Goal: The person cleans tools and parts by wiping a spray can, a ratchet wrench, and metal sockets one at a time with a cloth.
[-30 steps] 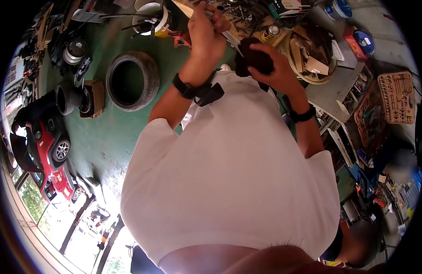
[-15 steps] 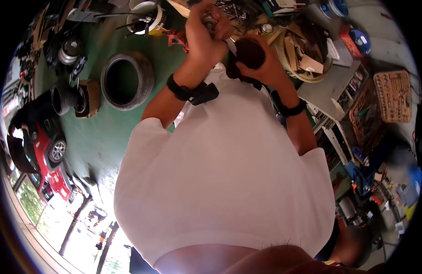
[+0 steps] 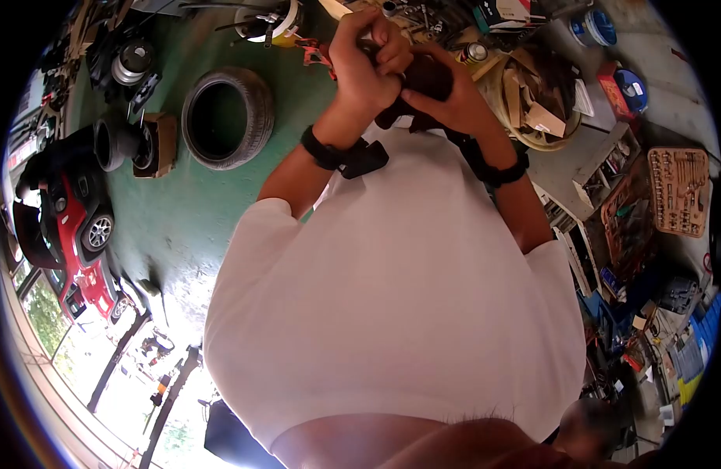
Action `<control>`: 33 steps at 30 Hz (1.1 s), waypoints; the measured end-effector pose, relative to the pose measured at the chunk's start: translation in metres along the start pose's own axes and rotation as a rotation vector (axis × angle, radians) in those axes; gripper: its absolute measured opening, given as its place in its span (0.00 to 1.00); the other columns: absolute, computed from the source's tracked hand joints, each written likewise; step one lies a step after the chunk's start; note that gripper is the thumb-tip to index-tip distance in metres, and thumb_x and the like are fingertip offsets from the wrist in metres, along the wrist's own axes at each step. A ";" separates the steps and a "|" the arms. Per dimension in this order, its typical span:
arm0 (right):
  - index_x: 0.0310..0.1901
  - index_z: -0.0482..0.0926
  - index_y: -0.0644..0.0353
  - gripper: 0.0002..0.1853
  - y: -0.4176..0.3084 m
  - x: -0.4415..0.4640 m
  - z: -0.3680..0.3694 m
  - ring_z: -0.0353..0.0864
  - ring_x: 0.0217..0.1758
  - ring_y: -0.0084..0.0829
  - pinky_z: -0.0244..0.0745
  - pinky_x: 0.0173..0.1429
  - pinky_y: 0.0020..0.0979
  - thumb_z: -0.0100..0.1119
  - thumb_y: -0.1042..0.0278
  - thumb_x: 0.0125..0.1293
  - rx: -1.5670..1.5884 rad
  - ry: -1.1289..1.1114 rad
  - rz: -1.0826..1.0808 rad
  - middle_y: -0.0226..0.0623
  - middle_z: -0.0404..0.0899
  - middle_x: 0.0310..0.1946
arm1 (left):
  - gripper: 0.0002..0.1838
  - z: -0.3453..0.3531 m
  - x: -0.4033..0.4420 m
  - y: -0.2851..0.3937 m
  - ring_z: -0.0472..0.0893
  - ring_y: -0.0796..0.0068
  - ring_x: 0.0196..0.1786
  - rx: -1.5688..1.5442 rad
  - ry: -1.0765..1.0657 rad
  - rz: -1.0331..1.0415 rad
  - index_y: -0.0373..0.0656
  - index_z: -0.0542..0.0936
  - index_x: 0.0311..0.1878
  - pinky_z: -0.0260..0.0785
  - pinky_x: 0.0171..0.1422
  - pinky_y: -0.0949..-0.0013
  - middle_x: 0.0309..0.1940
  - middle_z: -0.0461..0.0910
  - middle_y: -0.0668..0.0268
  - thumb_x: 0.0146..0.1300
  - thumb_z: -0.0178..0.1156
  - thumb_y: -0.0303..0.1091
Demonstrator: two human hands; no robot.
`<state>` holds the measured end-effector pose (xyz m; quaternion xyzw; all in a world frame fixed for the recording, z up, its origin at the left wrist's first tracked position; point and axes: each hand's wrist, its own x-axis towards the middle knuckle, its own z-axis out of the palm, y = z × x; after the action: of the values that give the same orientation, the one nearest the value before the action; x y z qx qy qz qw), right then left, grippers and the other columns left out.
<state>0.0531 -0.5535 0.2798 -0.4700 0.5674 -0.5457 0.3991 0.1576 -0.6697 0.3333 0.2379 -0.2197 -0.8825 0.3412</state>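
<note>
Handwork beyond a white shirt point(image 3: 396, 305).
The right hand point(image 3: 449, 102) grips a dark object point(image 3: 429, 75); the left hand point(image 3: 368, 66), fingers curled, is just beside it, near a tire point(image 3: 258, 121).

Toward twelve o'clock, the dark held thing point(image 3: 429, 74) looks matt, its material too shadowed to tell. The white shirt point(image 3: 392, 297) is smooth, matt cloth. At eleven, the white bucket point(image 3: 292, 23) looks like smooth plastic. Toward ten, the tyre point(image 3: 260, 121) is dull rubber with grooved tread, and the box point(image 3: 166, 146) is matt cardboard. The green floor point(image 3: 153, 223) is smooth and slightly glossy, glaring toward eight. At nine, the red car point(image 3: 78, 215) has glossy paint and a bright metallic wheel point(image 3: 99, 232). Toward two, torn cardboard point(image 3: 544, 119) is matt and rough-edged; near three, shiny metal pieces sit in a brown, plastic-looking case point(image 3: 678, 191)
</note>
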 end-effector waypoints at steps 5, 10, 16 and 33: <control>0.56 0.71 0.62 0.27 0.003 -0.016 -0.018 0.76 0.49 0.22 0.72 0.55 0.28 0.70 0.66 0.56 0.110 -0.098 0.101 0.34 0.78 0.46 | 0.18 -0.027 0.018 0.009 0.50 0.79 0.13 -0.084 -0.569 -0.104 0.47 0.65 0.24 0.49 0.21 0.72 0.12 0.56 0.71 0.68 0.42 0.45; 0.65 0.63 0.65 0.38 0.027 -0.050 -0.050 0.70 0.59 0.27 0.62 0.66 0.29 0.70 0.64 0.55 0.414 -0.222 0.381 0.34 0.72 0.56 | 0.25 -0.013 0.026 0.010 0.52 0.81 0.05 -0.231 -1.073 -0.183 0.47 0.64 0.12 0.42 0.10 0.75 0.04 0.59 0.72 0.64 0.46 0.47; 0.62 0.68 0.64 0.33 0.034 -0.059 -0.037 0.75 0.55 0.29 0.70 0.60 0.30 0.68 0.67 0.53 0.813 -0.212 0.349 0.36 0.77 0.51 | 0.23 0.011 0.041 0.019 0.57 0.82 0.05 -0.268 -1.503 -0.274 0.45 0.67 0.12 0.45 0.10 0.77 0.05 0.63 0.72 0.61 0.53 0.45; 0.54 0.74 0.64 0.29 -0.035 -0.018 -0.017 0.81 0.49 0.29 0.75 0.55 0.29 0.74 0.73 0.49 -0.191 0.712 -0.264 0.39 0.81 0.46 | 0.13 0.018 0.010 0.017 0.62 0.74 0.24 -0.184 -0.146 0.102 0.48 0.71 0.31 0.63 0.41 0.66 0.20 0.62 0.70 0.69 0.50 0.44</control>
<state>0.0446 -0.5311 0.3152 -0.3552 0.6534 -0.6660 0.0579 0.1495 -0.6847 0.3540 0.1293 -0.1738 -0.8954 0.3889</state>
